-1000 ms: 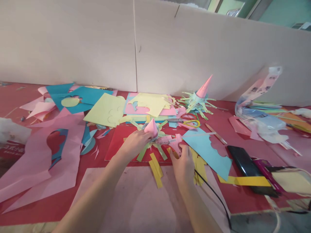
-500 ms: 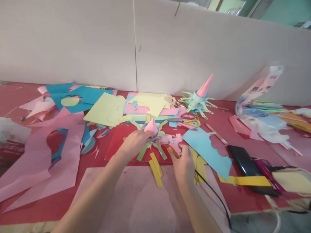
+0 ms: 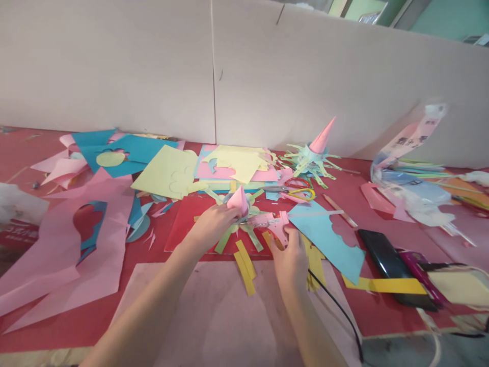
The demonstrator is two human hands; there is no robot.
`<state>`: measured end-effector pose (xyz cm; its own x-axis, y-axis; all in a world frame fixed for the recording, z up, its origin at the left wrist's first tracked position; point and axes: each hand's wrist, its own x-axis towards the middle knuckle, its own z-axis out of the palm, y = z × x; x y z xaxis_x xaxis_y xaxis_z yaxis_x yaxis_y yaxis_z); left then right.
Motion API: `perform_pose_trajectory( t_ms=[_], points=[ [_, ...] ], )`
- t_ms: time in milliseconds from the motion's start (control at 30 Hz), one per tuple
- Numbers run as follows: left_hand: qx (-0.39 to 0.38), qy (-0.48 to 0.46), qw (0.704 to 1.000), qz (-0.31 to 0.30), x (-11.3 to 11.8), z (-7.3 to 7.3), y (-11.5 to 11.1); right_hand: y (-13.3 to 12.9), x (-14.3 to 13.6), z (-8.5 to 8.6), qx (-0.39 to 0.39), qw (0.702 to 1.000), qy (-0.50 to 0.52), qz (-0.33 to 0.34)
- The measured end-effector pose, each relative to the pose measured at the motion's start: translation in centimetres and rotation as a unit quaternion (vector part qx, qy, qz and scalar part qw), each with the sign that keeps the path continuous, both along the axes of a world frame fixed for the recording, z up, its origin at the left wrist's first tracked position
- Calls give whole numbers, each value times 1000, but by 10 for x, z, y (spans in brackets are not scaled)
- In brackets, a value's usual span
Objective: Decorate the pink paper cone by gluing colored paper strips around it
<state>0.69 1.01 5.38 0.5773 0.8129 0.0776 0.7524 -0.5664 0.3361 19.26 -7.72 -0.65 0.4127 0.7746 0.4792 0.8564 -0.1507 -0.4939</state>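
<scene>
My left hand (image 3: 218,220) is closed on the lower side of a pink paper cone (image 3: 238,200), its fingertips partly hidden behind it. The cone stands on a flower-like ring of green paper strips (image 3: 252,237) over a red sheet (image 3: 183,224). In my right hand (image 3: 291,255) is a pink hot glue gun (image 3: 278,224), gripped by its handle. Its nozzle points left, close to the base of the cone; whether it touches cannot be seen. A clear glue stick (image 3: 317,213) sticks out of its back.
Behind stands a similar paper piece with a pink cone (image 3: 323,136). Scissors (image 3: 301,192), a pencil (image 3: 341,210), cut blue paper (image 3: 328,239) and a black phone (image 3: 389,260) lie to the right. Pink paper scraps (image 3: 46,250) cover the left. Yellow strips (image 3: 244,267) lie in front.
The glue gun and my right hand have shifted very slightly to the right. My left hand stays at the cone.
</scene>
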Motion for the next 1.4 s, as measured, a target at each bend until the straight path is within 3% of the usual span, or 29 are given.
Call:
perform_pose_trajectory(
  t_ms=[500, 833, 1400],
  points=[
    [74, 58, 993, -78, -2, -6, 2, 2, 2, -1, 1, 1000, 3, -17],
    [53, 70, 994, -65, 2, -5, 1, 2, 2, -1, 4, 1000, 9, -17],
    [81, 78, 991, -70, 3, -10, 2, 4, 7, 1, 8, 998, 34, -61]
  ],
)
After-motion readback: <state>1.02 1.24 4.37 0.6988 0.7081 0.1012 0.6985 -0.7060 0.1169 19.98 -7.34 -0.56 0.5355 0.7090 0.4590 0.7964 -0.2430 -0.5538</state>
